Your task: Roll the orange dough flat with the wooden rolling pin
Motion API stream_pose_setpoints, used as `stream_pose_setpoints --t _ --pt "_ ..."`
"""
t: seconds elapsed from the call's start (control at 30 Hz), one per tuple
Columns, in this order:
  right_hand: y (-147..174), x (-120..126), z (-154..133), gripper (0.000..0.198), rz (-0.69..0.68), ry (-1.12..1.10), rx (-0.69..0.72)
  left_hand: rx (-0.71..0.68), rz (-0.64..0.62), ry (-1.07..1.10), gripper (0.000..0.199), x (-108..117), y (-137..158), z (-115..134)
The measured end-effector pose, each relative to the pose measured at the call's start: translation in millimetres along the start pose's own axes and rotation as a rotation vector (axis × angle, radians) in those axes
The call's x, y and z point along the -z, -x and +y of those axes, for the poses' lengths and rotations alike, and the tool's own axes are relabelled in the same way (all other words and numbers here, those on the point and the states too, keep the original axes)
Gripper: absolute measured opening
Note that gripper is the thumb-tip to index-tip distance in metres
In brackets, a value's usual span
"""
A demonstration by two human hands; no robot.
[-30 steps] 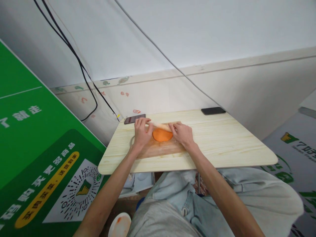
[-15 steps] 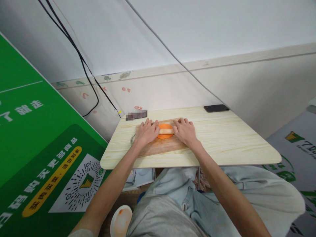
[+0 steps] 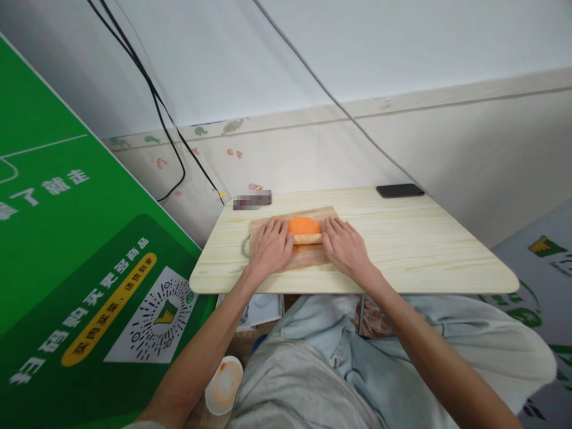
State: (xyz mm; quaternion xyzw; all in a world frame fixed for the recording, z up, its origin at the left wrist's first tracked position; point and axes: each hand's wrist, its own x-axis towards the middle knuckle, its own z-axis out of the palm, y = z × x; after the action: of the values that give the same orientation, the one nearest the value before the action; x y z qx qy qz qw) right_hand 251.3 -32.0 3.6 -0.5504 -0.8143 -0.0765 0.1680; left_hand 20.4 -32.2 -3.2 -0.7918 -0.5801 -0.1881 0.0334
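Note:
A flat orange piece of dough [image 3: 304,225] lies on a wooden cutting board [image 3: 313,259] with a metal ring handle at its left. Across the dough's near edge is a light wooden rolling pin [image 3: 307,239], its ends covered by my hands. My left hand [image 3: 270,245] presses down on the pin's left end, fingers pointing forward. At the other end, my right hand [image 3: 346,243] rests over the pin in the same way. The dough's far part shows as a half-round beyond the pin.
The board is on a pale wood-grain table [image 3: 429,250]. A black phone [image 3: 400,190] lies at the back right, and a blurred-out dark object [image 3: 252,200] at the back left. Cables hang by the wall. Below the table's left front is a white bowl [image 3: 224,387] with orange smears.
Both hands and the rolling pin have come toward me, from the dough's middle to its near edge. More of the dough shows beyond the pin. The camera view has shifted slightly.

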Motion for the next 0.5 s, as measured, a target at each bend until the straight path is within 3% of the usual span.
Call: stream_pose_setpoints --t 0.27,0.5 --pt "14 -8 -1 0.063 0.008 -0.025 -0.022 -0.016 0.022 0.01 0.057 -3 15 1" --pt "-18 0 1 0.06 -0.049 0.013 -0.047 -0.014 -0.012 0.032 0.057 -5 -13 -10"
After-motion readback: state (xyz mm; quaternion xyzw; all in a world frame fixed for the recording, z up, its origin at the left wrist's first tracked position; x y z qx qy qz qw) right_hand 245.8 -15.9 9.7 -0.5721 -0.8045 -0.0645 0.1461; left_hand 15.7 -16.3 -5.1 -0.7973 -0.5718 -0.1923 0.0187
